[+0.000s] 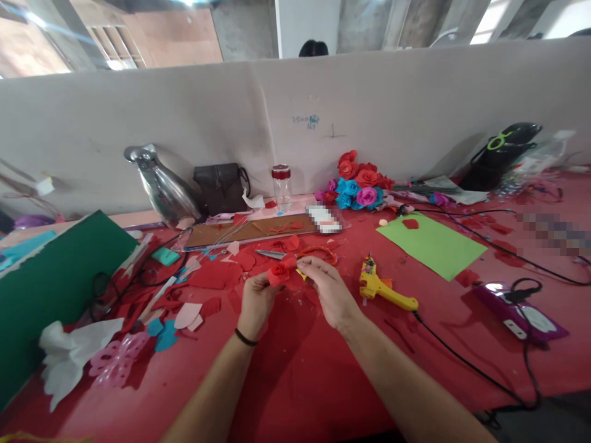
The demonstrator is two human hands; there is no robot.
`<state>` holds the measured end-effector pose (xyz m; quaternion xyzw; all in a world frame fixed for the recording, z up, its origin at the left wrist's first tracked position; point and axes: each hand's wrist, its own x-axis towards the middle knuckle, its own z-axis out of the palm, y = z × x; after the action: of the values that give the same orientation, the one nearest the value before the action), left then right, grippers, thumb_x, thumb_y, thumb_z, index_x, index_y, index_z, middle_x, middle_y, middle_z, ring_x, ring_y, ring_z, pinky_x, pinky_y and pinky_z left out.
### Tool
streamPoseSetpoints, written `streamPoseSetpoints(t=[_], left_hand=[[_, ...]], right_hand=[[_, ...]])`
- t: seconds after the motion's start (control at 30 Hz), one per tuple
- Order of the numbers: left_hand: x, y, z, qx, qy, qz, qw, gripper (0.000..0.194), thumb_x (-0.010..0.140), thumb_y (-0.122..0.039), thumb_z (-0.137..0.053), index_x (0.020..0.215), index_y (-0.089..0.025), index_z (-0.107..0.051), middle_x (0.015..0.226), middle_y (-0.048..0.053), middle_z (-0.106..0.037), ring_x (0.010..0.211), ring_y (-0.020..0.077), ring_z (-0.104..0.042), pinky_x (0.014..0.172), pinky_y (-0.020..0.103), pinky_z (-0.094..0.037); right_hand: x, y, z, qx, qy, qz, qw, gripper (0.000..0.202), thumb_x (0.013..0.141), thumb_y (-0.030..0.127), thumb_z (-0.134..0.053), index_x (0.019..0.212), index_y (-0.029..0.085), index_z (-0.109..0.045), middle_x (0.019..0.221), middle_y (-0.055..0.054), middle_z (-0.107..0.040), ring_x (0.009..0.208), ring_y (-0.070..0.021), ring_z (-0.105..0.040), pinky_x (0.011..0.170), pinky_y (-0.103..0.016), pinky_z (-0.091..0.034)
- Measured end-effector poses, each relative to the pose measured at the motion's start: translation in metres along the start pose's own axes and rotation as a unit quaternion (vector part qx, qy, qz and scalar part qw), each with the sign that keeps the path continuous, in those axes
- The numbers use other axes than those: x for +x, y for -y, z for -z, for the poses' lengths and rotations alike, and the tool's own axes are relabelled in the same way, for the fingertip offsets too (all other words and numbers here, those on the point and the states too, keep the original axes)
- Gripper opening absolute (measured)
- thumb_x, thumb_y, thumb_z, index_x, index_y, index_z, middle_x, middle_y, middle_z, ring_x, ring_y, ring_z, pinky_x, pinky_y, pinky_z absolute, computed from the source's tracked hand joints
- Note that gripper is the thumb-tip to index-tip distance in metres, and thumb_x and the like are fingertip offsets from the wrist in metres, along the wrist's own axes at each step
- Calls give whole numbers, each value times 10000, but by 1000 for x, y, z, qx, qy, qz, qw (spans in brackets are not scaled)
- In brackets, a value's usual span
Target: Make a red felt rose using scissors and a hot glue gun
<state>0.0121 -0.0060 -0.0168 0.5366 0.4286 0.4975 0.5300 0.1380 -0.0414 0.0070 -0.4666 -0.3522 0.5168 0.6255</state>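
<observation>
Centrally, the flower (279, 273), red, is held above the table (300, 394), between both hands. Left hand (255, 300): closed on the flower, thumb and fingers at its left side; a black band (246, 338) encircles the wrist. Right hand (327, 290): thumb and index finger pinched together at the flower's right edge. A yellow piece (301, 274) shows just below these fingertips; it is probably a separate scrap, but it is too small to identify.

Behind the flower, the scissors (271, 253) lie with the blades pointing left and the orange handles partly hidden by the right hand. To the right of the right hand, the glue gun (390, 295), yellow, lies on the table; a black cord leaves the end of its handle. Beyond it lies the green sheet (438, 246) with a red scrap (410, 224) on top. The purple unit (540, 320) is positioned at far right, with a black plug seated in it.

To the left of the left hand, cut paper (215, 275) is scattered in red, pink and blue. A pink butterfly (120, 360) lies beside white tissue (69, 351), near the green board (60, 295).

Along the partition (184, 117), from left to right: flask (161, 187), tilted; dark bag (221, 187); jar (281, 189), upright, with a red lid; bouquet (357, 184) of red, blue and pink blooms.
</observation>
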Motion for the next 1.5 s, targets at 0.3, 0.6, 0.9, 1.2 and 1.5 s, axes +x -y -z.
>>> streamPoseSetpoints(t=[0.3,0.6,0.9,1.2,1.5], left_hand=[[0,-1,-2,-11,-33,15,999,29,542,-166,-666,523,-161,-687,505,-10,-648,527,133,-553,568,244,-452],[-1,-8,-2,-86,-38,60,994,62,516,-158,-687,467,-142,-652,458,-2,-611,454,95,-504,498,218,-400],[-6,-4,-9,-72,-21,42,996,83,530,-177,-665,455,-146,-644,445,-11,-593,442,91,-467,477,219,-394],[-4,-2,-2,-30,-47,-19,998,75,547,-147,-618,516,-152,-686,498,-2,-638,510,124,-535,544,233,-449],[-12,2,-11,-32,-19,-13,999,116,591,-204,-687,684,-160,-740,684,30,-723,660,182,-628,658,278,-498]], right_hand=[[3,-3,3,-14,-39,31,999,117,677,327,-629,673,211,-622,669,34,-556,663,-127,-492,672,-264,-380],[2,-14,-2,-78,38,74,993,95,683,284,-675,693,190,-683,743,-13,-634,749,-172,-574,717,-299,-442],[-4,-14,-4,-183,-19,174,967,77,718,282,-662,714,215,-700,693,7,-560,679,-145,-514,624,-259,-426],[-5,-20,-6,-85,49,127,987,127,714,254,-653,833,215,-678,789,-17,-618,758,-166,-558,729,-299,-468],[-5,-19,-3,-164,-40,147,975,107,703,315,-679,732,219,-716,897,-39,-597,856,-189,-551,737,-286,-461]])
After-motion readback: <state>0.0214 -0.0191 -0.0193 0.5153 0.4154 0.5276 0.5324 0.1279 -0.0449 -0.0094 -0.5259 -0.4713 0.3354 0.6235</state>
